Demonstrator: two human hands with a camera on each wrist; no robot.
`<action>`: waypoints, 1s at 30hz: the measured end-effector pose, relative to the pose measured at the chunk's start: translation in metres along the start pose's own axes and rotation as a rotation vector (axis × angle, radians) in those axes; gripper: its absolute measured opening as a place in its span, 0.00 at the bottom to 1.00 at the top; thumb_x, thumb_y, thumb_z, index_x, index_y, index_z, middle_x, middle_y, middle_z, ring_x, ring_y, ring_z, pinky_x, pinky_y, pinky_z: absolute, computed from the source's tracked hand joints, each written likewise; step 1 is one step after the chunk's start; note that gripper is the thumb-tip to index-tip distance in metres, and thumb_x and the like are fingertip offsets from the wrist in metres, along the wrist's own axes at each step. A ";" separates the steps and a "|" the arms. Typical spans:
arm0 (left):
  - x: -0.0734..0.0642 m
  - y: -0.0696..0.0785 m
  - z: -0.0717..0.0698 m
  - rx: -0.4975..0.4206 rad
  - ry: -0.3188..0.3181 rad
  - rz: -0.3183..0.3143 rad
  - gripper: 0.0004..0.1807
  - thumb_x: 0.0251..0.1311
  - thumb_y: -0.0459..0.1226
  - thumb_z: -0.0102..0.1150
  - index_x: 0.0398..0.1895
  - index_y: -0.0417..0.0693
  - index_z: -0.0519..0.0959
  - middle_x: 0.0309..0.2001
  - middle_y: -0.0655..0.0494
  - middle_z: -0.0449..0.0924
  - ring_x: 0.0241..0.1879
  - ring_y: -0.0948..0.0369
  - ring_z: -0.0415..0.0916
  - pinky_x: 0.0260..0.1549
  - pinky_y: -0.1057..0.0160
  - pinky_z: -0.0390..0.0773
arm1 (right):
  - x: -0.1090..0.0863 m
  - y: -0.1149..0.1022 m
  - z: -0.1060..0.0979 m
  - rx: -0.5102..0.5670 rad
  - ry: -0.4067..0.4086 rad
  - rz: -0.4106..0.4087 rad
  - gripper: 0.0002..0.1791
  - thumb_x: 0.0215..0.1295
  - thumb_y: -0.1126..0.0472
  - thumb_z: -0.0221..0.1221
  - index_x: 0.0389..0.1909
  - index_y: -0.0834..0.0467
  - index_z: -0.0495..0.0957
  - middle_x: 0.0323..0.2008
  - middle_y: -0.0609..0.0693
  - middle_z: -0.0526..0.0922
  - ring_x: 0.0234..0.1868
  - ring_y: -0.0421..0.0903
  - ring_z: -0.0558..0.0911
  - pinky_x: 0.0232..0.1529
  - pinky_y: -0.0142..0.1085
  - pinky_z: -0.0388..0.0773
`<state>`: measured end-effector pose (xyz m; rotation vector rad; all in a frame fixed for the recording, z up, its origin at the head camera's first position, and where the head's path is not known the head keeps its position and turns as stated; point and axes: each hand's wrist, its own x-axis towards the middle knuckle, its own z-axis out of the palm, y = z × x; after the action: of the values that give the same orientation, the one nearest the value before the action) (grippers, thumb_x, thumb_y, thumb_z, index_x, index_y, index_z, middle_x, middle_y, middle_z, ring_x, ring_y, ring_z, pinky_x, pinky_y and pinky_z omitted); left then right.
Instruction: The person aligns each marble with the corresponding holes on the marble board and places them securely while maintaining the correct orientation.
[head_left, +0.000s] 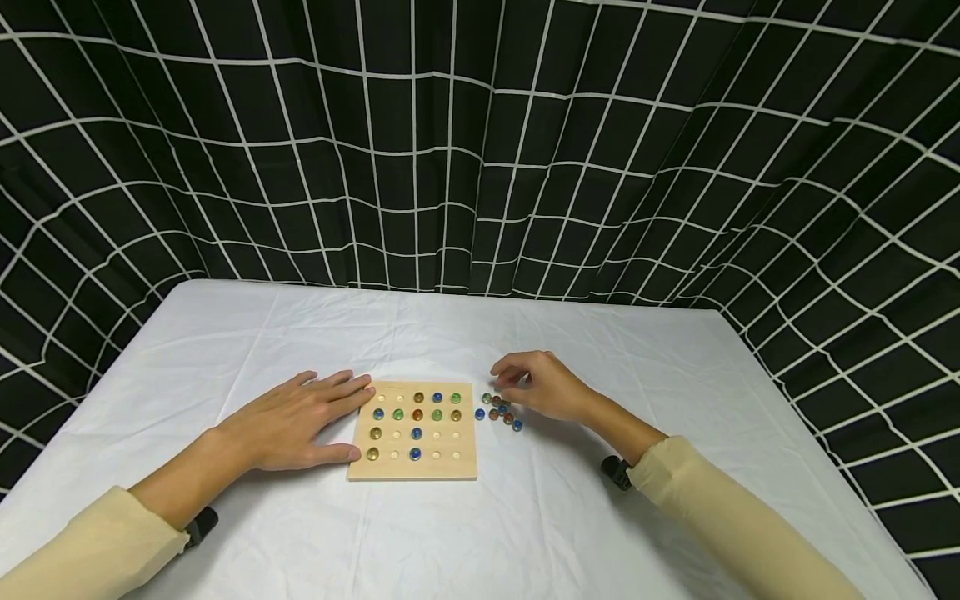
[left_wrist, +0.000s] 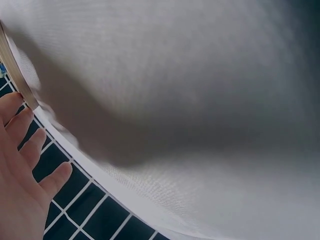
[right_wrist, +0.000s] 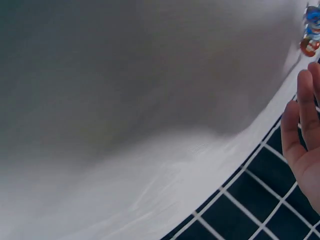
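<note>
A pale wooden board [head_left: 442,470] with rows of round hollows lies on the table, glass marbles in many of them. Its second row is filled with blue, green, red and gold marbles; other rows show bare hollows [head_left: 457,456]. My left hand [head_left: 300,421] rests at the board's left edge, fingers spread, thumb by the lower left corner. Right of the board lies a loose cluster of marbles, including a blue marble [head_left: 517,425]. Over its far right side is my right hand [head_left: 546,387], fingers bent loosely, thumb and fingertips close to the marbles; no held marble shows.
A white cloth [head_left: 420,542] with light creases covers the table. Black curtain [head_left: 450,150] with a white grid hangs behind it and along both sides. Each wrist wears a dark strap, the right one [head_left: 617,472] just below the sleeve cuff.
</note>
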<state>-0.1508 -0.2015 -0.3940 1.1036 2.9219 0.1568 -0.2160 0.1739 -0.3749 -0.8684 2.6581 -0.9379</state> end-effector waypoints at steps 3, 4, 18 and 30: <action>0.000 0.001 0.000 -0.009 -0.003 -0.006 0.48 0.63 0.72 0.41 0.76 0.51 0.62 0.75 0.55 0.60 0.74 0.49 0.56 0.67 0.37 0.59 | -0.004 0.007 -0.002 -0.003 -0.015 -0.011 0.15 0.60 0.71 0.66 0.49 0.63 0.82 0.39 0.49 0.88 0.43 0.44 0.85 0.45 0.42 0.80; 0.000 0.001 0.000 -0.010 -0.004 -0.007 0.48 0.63 0.72 0.40 0.76 0.51 0.62 0.75 0.55 0.60 0.74 0.49 0.56 0.67 0.37 0.58 | -0.005 0.009 -0.002 -0.005 -0.020 -0.016 0.15 0.60 0.71 0.66 0.49 0.63 0.82 0.39 0.49 0.88 0.43 0.44 0.85 0.45 0.42 0.80; 0.001 0.003 -0.001 0.006 -0.015 -0.017 0.50 0.61 0.74 0.39 0.76 0.51 0.62 0.75 0.56 0.60 0.74 0.50 0.56 0.68 0.37 0.57 | -0.009 0.009 0.000 -0.045 -0.053 -0.036 0.17 0.57 0.73 0.67 0.48 0.62 0.82 0.37 0.47 0.87 0.40 0.42 0.83 0.43 0.38 0.81; 0.001 0.003 -0.001 0.021 0.006 -0.005 0.49 0.61 0.73 0.40 0.76 0.51 0.63 0.75 0.56 0.61 0.74 0.50 0.57 0.68 0.37 0.57 | -0.006 0.007 0.004 -0.060 -0.040 -0.046 0.14 0.57 0.74 0.67 0.45 0.62 0.83 0.34 0.47 0.85 0.37 0.40 0.81 0.40 0.35 0.80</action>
<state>-0.1494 -0.1991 -0.3922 1.1005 2.9377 0.1298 -0.2130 0.1793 -0.3826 -0.9553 2.6553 -0.8457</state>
